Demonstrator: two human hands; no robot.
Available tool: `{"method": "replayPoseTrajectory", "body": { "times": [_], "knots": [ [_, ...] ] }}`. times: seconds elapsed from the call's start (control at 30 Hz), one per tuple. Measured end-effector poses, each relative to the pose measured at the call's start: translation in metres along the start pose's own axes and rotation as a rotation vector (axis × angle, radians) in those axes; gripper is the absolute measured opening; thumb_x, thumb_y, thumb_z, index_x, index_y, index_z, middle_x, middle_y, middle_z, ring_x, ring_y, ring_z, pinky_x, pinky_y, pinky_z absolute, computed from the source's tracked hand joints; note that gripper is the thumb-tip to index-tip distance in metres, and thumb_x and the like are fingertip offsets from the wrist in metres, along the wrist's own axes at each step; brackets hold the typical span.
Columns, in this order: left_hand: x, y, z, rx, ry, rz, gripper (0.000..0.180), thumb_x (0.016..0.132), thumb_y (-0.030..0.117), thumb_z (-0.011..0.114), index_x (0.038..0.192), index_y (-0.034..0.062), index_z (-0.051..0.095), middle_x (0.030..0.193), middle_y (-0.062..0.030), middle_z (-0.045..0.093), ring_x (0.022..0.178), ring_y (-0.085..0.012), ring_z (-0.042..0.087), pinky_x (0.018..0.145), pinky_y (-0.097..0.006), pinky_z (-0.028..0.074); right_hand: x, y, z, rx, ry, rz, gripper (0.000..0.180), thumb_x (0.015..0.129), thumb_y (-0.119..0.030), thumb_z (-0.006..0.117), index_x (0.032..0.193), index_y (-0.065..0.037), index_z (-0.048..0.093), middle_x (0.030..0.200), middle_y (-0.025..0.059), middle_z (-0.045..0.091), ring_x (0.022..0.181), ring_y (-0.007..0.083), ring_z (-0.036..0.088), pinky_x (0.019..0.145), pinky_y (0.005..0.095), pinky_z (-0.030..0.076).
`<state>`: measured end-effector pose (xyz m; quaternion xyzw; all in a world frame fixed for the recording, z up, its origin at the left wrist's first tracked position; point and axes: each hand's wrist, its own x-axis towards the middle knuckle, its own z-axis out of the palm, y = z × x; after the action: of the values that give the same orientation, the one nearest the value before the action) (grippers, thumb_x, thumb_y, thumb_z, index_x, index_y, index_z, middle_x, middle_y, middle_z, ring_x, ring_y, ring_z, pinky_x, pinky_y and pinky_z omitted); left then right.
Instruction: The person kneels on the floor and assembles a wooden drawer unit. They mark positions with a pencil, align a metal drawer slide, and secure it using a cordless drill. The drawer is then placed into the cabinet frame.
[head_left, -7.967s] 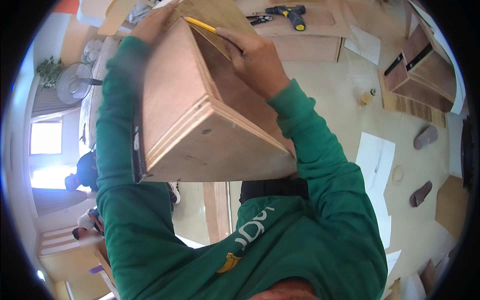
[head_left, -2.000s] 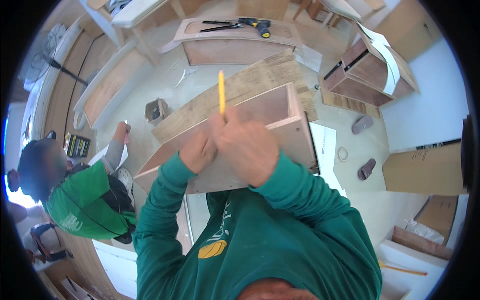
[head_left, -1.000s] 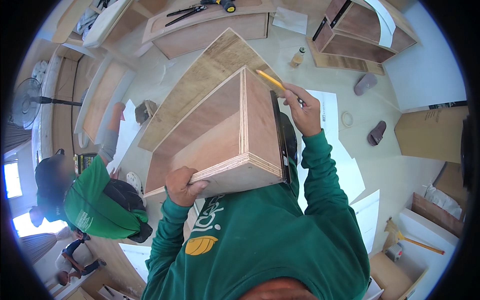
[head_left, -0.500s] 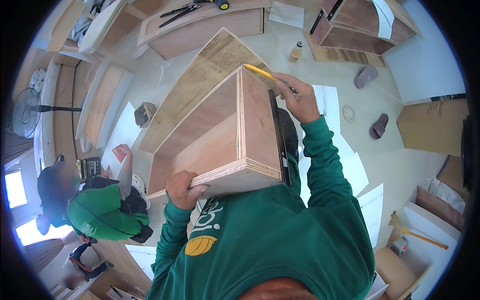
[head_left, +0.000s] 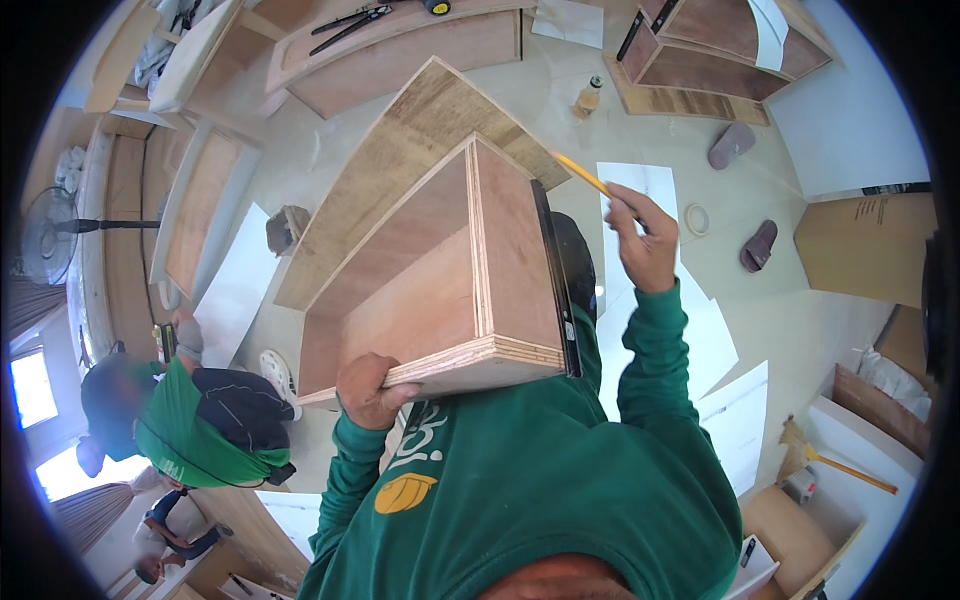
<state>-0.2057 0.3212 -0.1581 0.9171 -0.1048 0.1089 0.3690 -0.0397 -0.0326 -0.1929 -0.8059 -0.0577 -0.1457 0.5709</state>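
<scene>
Green-shirted co-worker (head_left: 215, 420): low to the floor over on the left, apart from the box work.
Left hand (head_left: 367, 392): gripping the near edge of the wooden box (head_left: 425, 285), thumb on the outer face; that hold is much as it was half a second ago.
Wooden box: open side up, against the front of the wearer's sweatshirt, a plywood board (head_left: 390, 150) along its far side; whether they are joined I can't tell.
Black rail (head_left: 559, 290): along the box's right end.
Yellow pencil (head_left: 582, 174): off the box's far corner now, where its far end was a moment ago; I'd judge no line is being drawn just now.
Right hand (head_left: 648, 242): has swung out rightward, fingers closed round the pencil, above white paper (head_left: 637, 181).
Slippers (head_left: 758, 246): on the floor, farther right.
</scene>
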Motion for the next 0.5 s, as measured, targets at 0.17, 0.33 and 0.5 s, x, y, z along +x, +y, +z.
{"method": "replayPoseTrajectory", "body": {
  "times": [0.17,0.33,0.5],
  "knots": [
    [-0.002,0.002,-0.001,-0.02,-0.005,-0.018,0.051,0.075,0.05,0.074,0.074,0.0001,0.063,0.06,-0.0121,0.052,0.052,-0.0297,0.053,0.049,-0.039,0.04,0.035,-0.013,0.044,-0.007,-0.138,-0.17,0.018,0.09,-0.003,0.063,0.107,0.001,0.069,0.09,0.0155,0.07,0.076,0.0213,0.068,0.07,0.0292,0.053],
    [-0.003,0.003,0.001,0.008,-0.009,-0.019,0.052,0.074,0.051,0.074,0.075,0.0,0.063,0.06,-0.0122,0.052,0.053,-0.0298,0.054,0.049,-0.038,0.04,0.042,-0.009,0.055,0.003,-0.139,-0.171,0.018,0.089,-0.003,0.063,0.107,0.0,0.069,0.095,0.0165,0.07,0.081,0.0256,0.068,0.073,0.0306,0.052],
    [-0.001,0.004,0.001,0.001,-0.024,-0.01,0.053,0.074,0.052,0.073,0.075,-0.0001,0.063,0.06,-0.0118,0.053,0.053,-0.0295,0.054,0.048,-0.038,0.04,0.015,0.021,0.027,-0.091,-0.134,-0.061,0.02,0.092,-0.005,0.063,0.111,-0.002,0.069,0.085,0.009,0.069,0.067,0.0119,0.061,0.062,0.0253,0.05]
  ]
}}
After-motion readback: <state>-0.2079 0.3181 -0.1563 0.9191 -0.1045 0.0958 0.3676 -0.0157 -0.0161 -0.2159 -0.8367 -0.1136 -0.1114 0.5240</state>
